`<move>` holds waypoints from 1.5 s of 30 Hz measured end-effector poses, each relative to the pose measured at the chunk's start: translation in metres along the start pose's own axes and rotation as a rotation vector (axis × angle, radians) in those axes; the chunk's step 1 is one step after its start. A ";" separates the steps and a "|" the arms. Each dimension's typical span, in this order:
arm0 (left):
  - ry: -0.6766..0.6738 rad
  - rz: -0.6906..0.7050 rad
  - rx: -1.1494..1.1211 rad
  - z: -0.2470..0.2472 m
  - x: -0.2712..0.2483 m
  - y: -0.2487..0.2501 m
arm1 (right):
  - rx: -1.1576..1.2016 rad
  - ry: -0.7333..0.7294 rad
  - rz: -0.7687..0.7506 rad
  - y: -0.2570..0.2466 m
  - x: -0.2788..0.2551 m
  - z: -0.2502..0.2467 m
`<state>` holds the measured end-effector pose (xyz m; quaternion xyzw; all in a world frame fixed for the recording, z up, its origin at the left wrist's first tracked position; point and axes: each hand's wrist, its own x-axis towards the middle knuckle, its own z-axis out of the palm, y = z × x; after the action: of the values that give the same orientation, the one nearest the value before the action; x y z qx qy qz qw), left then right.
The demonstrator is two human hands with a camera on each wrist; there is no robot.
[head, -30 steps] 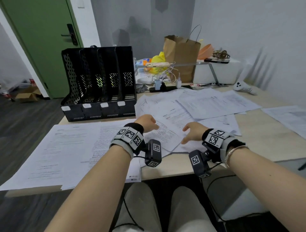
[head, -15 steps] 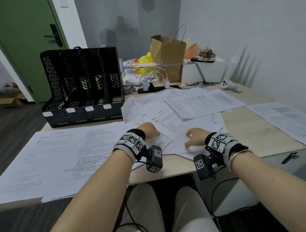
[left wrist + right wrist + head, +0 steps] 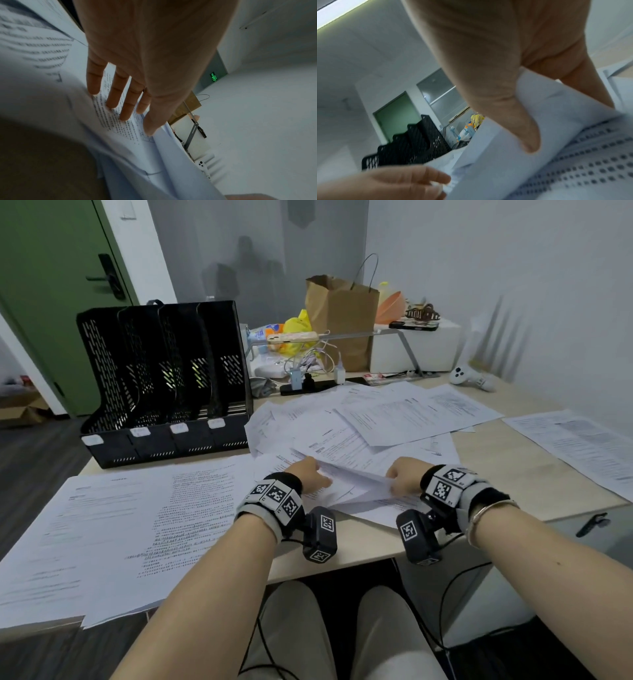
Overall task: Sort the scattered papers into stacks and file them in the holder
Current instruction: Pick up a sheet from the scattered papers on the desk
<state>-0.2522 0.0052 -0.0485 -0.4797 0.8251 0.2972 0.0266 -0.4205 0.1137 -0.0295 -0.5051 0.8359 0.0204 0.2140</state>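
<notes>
Printed white papers [image 3: 394, 416] lie scattered over the wooden table [image 3: 507, 460]. A black mesh file holder [image 3: 164, 378] with several slots stands at the back left, also seen in the right wrist view [image 3: 412, 146]. My right hand [image 3: 404, 475] pinches the near edge of a few sheets [image 3: 356, 479], thumb [image 3: 505, 108] on top, and holds them raised off the pile. My left hand [image 3: 308, 474] reaches under that raised edge. Its fingers [image 3: 126, 105] are straight against a printed sheet [image 3: 120, 128], and the thumb touches the raised sheets' edge.
Large printed sheets [image 3: 120, 525] cover the table's left part and overhang its front edge. More sheets [image 3: 575, 440] lie at the far right. A brown paper bag [image 3: 342, 313], chargers and cables [image 3: 308, 371], a white box [image 3: 411, 347] and a white controller [image 3: 469, 376] stand at the back.
Both hands lay flat on the papers before. Now the right hand has pinched a few sheets and raised their near edge, and the left hand has slid under it.
</notes>
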 end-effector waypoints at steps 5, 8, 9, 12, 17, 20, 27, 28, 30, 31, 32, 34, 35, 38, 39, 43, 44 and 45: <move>0.020 0.034 -0.201 -0.002 -0.001 0.012 | 0.329 0.108 0.017 0.009 -0.007 -0.020; 0.020 0.076 -0.324 -0.003 -0.006 0.026 | 0.578 0.156 -0.003 0.003 -0.005 -0.019; 0.024 0.078 -0.371 -0.002 -0.008 0.030 | 0.626 0.144 -0.004 -0.001 -0.007 -0.017; 0.064 0.094 -0.475 -0.002 -0.006 0.039 | 0.576 0.080 -0.078 -0.013 -0.010 -0.010; 0.095 0.076 -0.707 -0.007 0.002 0.041 | 0.454 0.025 -0.256 -0.026 -0.014 -0.005; 0.158 -0.016 -0.710 -0.015 0.003 0.033 | 0.412 0.019 -0.321 -0.030 -0.018 -0.004; 0.609 0.081 -0.578 -0.056 -0.007 -0.001 | 0.536 0.139 -0.269 -0.024 -0.012 -0.010; 0.646 0.127 -0.596 -0.059 -0.010 -0.002 | 0.571 0.173 -0.259 -0.024 -0.009 -0.011; 0.698 0.196 -0.625 -0.064 -0.013 -0.002 | 0.666 0.227 -0.229 -0.023 -0.004 -0.015; 0.705 0.232 -0.646 -0.066 -0.013 -0.003 | 0.713 0.254 -0.208 -0.023 -0.002 -0.017; 0.706 0.270 -0.675 -0.067 -0.016 -0.003 | 0.757 0.282 -0.191 -0.023 0.001 -0.019; 0.701 0.330 -0.733 -0.069 -0.021 -0.002 | 0.841 0.329 -0.176 -0.024 0.005 -0.023; 0.705 0.342 -0.747 -0.070 -0.024 -0.002 | 0.886 0.357 -0.177 -0.025 0.007 -0.024; 0.697 0.358 -0.757 -0.071 -0.027 -0.009 | 1.050 0.461 -0.177 -0.030 0.015 -0.025; 0.677 0.354 -0.744 -0.071 -0.028 -0.012 | 1.083 0.497 -0.170 -0.031 0.017 -0.025; 0.711 0.318 -0.626 -0.074 -0.029 -0.024 | 1.114 0.592 -0.188 -0.036 0.016 -0.025; 0.755 0.304 -0.584 -0.075 -0.029 -0.026 | 1.118 0.601 -0.211 -0.039 0.013 -0.025; 0.803 0.286 -0.548 -0.076 -0.030 -0.027 | 1.123 0.606 -0.239 -0.042 0.011 -0.026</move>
<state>-0.1956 -0.0209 0.0114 -0.4275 0.7194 0.2957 -0.4607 -0.3981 0.0773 -0.0026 -0.3893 0.6806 -0.5872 0.2012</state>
